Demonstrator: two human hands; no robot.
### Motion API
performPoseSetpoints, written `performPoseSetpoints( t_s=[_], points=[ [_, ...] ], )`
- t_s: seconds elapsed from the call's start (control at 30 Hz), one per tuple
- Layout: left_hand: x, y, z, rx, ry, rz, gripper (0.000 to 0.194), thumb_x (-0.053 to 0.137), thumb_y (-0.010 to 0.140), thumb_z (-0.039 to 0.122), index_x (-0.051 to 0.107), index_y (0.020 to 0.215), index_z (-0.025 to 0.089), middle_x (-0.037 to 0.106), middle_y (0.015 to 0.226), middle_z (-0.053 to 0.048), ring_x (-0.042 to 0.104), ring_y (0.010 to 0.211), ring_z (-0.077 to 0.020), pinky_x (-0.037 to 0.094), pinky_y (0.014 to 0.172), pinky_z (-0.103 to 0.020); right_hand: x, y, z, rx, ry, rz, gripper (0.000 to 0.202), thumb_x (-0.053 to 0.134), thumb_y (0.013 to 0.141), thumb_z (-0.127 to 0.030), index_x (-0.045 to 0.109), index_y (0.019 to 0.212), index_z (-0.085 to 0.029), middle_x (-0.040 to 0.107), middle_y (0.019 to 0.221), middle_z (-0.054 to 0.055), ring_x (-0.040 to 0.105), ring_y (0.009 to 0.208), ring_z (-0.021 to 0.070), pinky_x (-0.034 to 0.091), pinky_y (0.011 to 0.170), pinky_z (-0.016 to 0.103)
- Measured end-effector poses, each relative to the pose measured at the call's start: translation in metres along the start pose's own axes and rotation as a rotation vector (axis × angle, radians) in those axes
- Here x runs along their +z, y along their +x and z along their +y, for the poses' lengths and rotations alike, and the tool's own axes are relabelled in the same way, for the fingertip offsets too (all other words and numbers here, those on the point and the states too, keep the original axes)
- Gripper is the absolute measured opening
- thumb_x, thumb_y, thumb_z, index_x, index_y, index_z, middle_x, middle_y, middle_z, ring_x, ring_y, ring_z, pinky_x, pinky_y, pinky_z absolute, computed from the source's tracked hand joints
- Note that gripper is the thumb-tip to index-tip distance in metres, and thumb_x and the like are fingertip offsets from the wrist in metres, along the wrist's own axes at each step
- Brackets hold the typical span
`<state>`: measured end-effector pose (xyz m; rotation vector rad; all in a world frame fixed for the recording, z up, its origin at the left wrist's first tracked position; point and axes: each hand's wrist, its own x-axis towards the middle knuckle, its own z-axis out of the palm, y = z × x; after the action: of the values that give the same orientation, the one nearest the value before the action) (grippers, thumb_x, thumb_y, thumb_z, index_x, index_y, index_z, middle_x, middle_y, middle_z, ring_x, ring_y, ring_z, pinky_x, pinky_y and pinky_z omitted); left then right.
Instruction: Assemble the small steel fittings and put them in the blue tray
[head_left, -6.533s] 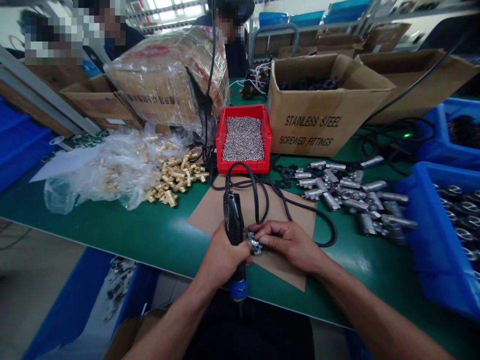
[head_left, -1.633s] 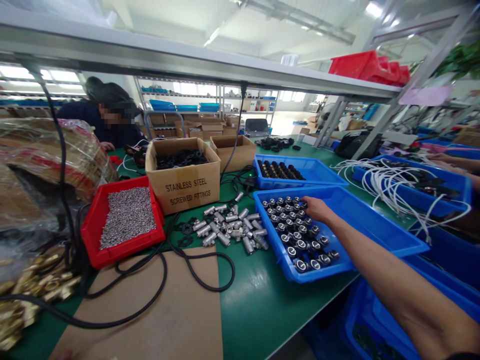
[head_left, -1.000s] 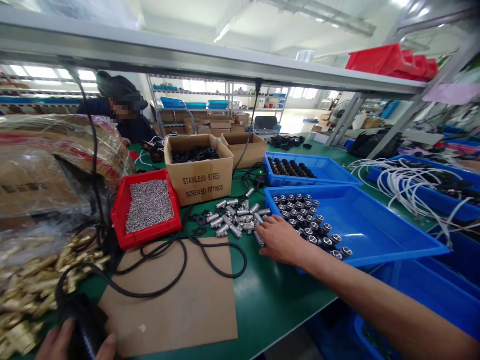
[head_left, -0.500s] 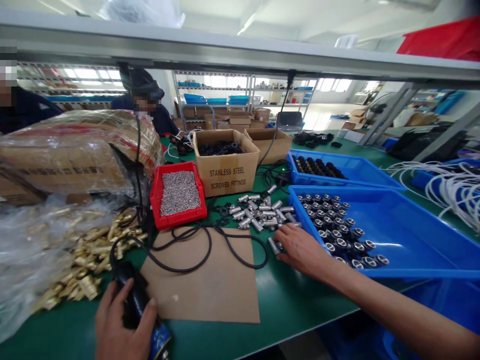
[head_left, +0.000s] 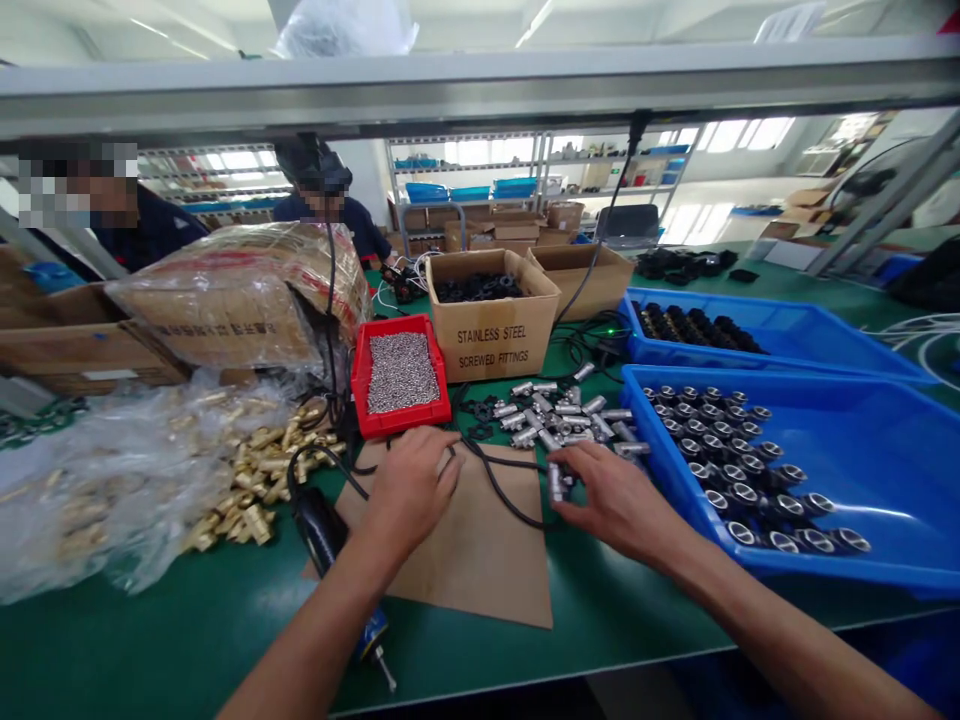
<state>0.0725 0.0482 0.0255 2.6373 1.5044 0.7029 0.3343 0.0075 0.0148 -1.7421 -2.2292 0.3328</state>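
My right hand is closed on a silver metal fitting, just in front of a pile of similar silver fittings. Over the flat cardboard sheet, near the red tray of small metal pieces, is my left hand. Its fingers are bent and close together; what they hold, if anything, is hidden. A black and blue electric screwdriver lies left of the sheet, its bit pointing toward the front edge. Black cables run across the cardboard.
Blue trays with black fittings stand at right. Brass fittings and plastic wrap lie at left. An open carton stands behind. Two people are across the table; a shelf spans above.
My left hand has let go of the screwdriver and moved right and forward over the cardboard. My right hand stays at the silver fitting, now standing more upright. The view has shifted left.
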Motion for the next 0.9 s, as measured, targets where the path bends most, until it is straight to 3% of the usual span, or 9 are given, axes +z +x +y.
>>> performPoseSetpoints(
  t_s=[0.03,0.17,0.27,0.37,0.57,0.7,0.8,0.9],
  points=[
    [0.008,0.018,0.004,-0.004,0.094,-0.113,0.025,0.050,0.094,0.027,0.060,0.114,0.017,0.064,0.109,-0.010,0.059,0.106,-0.0232,0.047,0.093,-0.037,0.004,0.002,-0.014,-0.045,0.055,-0.030,0.040,0.069,0.075,-0.025,0.063,0.114,-0.019,0.063,0.104,0.009,0.060,0.096,0.0258,0.048,0.084,0.036],
    [0.048,0.070,0.006,-0.016,0.188,-0.311,0.020,0.061,0.089,0.029,0.065,0.099,0.013,0.065,0.101,-0.012,0.061,0.102,-0.0246,0.049,0.088,-0.036,0.036,0.013,-0.056,-0.195,0.212,-0.212,0.044,0.078,0.068,-0.028,0.067,0.110,-0.019,0.063,0.097,0.007,0.060,0.093,0.0254,0.048,0.081,0.035],
    [0.071,0.083,-0.001,-0.041,0.231,-0.429,0.026,0.061,0.089,0.035,0.063,0.102,0.013,0.064,0.106,-0.010,0.061,0.101,-0.0230,0.051,0.088,-0.041,0.060,0.019,-0.062,-0.273,0.317,-0.221,0.049,0.081,0.066,-0.029,0.067,0.113,-0.020,0.061,0.107,0.009,0.058,0.100,0.0251,0.047,0.087,0.035],
    [0.081,0.087,-0.009,-0.073,0.248,-0.493,0.029,0.058,0.091,0.037,0.060,0.110,0.014,0.062,0.113,-0.009,0.061,0.102,-0.0222,0.051,0.088,-0.044,0.075,0.022,-0.057,-0.364,0.440,-0.190,0.053,0.080,0.070,-0.028,0.063,0.120,-0.019,0.061,0.118,0.009,0.055,0.108,0.0244,0.044,0.096,0.036],
    [0.087,0.088,-0.011,-0.126,0.224,-0.472,0.039,0.059,0.088,0.047,0.061,0.110,0.015,0.063,0.112,-0.011,0.060,0.107,-0.0258,0.049,0.091,-0.043,0.082,0.024,-0.052,-0.418,0.562,-0.181,0.045,0.080,0.072,-0.029,0.063,0.113,-0.017,0.067,0.108,0.008,0.056,0.103,0.0233,0.046,0.091,0.036],
    [0.086,0.087,-0.006,-0.137,0.180,-0.406,0.035,0.063,0.083,0.045,0.064,0.106,0.018,0.066,0.106,-0.011,0.062,0.104,-0.0275,0.049,0.086,-0.036,0.072,0.027,-0.050,-0.532,0.542,-0.257,0.056,0.077,0.073,-0.020,0.058,0.126,-0.021,0.059,0.127,0.008,0.051,0.116,0.0240,0.040,0.102,0.038],
    [0.076,0.088,-0.004,-0.140,0.132,-0.350,0.032,0.063,0.083,0.039,0.064,0.106,0.017,0.066,0.105,-0.011,0.063,0.100,-0.0265,0.050,0.084,-0.035,0.071,0.027,-0.048,-0.519,0.535,-0.248,0.051,0.075,0.073,-0.014,0.060,0.121,-0.020,0.060,0.124,0.008,0.051,0.114,0.0228,0.041,0.101,0.037],
    [0.050,0.081,-0.006,-0.152,0.072,-0.295,0.034,0.060,0.085,0.039,0.061,0.112,0.018,0.068,0.103,-0.008,0.064,0.097,-0.0239,0.049,0.081,-0.033,0.080,0.026,-0.049,-0.403,0.491,-0.162,0.036,0.082,0.068,-0.024,0.063,0.096,-0.016,0.064,0.103,0.007,0.055,0.100,0.0235,0.047,0.088,0.037]
  ],
)
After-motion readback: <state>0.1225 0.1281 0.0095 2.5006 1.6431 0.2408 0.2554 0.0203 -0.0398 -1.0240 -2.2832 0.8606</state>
